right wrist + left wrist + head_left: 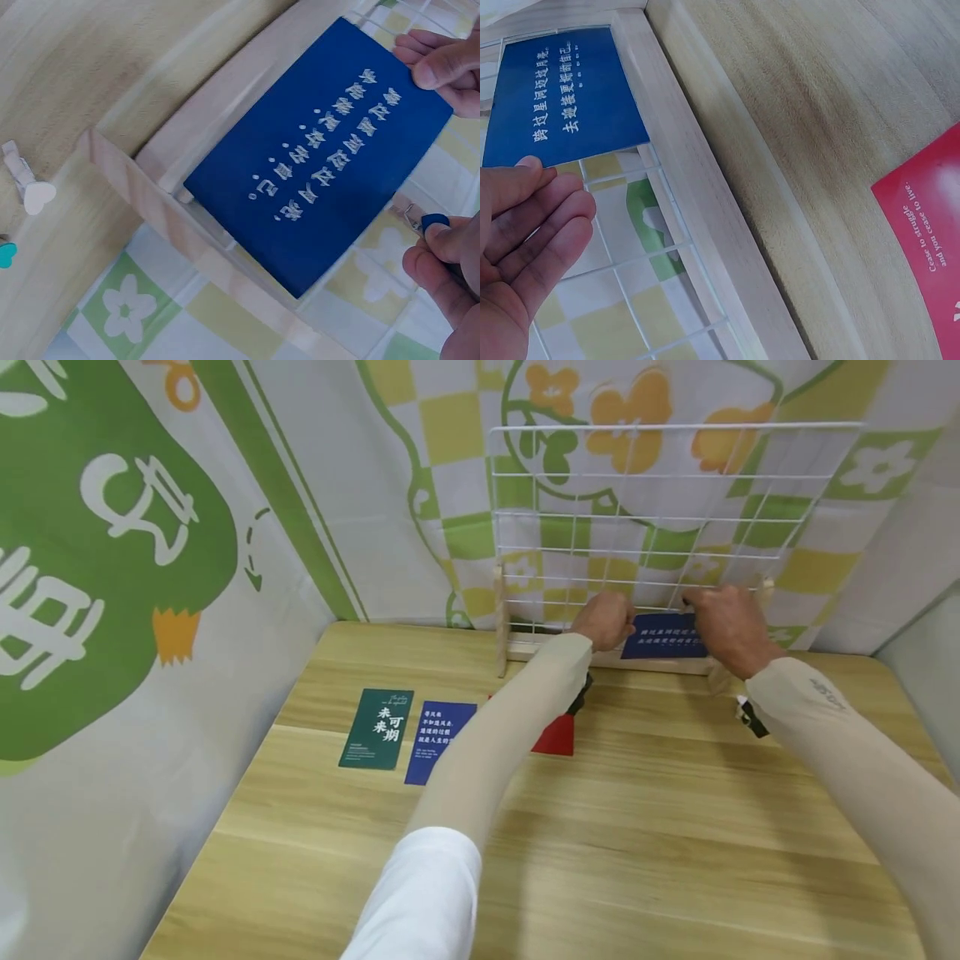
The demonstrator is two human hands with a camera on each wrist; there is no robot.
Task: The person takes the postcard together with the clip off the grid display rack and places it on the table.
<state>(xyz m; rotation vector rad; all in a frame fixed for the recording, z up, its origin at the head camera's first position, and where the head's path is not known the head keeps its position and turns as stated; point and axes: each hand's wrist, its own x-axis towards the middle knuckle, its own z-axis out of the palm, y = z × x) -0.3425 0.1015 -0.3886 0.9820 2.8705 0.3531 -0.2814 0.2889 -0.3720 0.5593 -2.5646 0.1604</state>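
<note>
A dark blue card [662, 639] with white writing lies lengthwise against the lower part of a white wire grid [573, 514] on a wooden stand [501, 622]. At the card's left end my left hand [604, 620] pinches its edge between thumb and fingers; the left wrist view shows the same grip. My right hand [727, 625] is by the card's upper right part. Between its thumb and fingers it pinches a small wooden clip [409, 211] with a dark blue decoration [433, 221]. In the right wrist view, that clip is beside the card's long upper edge, seemingly apart from it.
On the wooden table [637, 827] lie a green card [377, 729], another blue card [435, 735] and a red card [557, 739], the latter two partly behind my left arm. Small clips with a white heart [39, 196] and a teal heart [6, 253] lie right of the stand.
</note>
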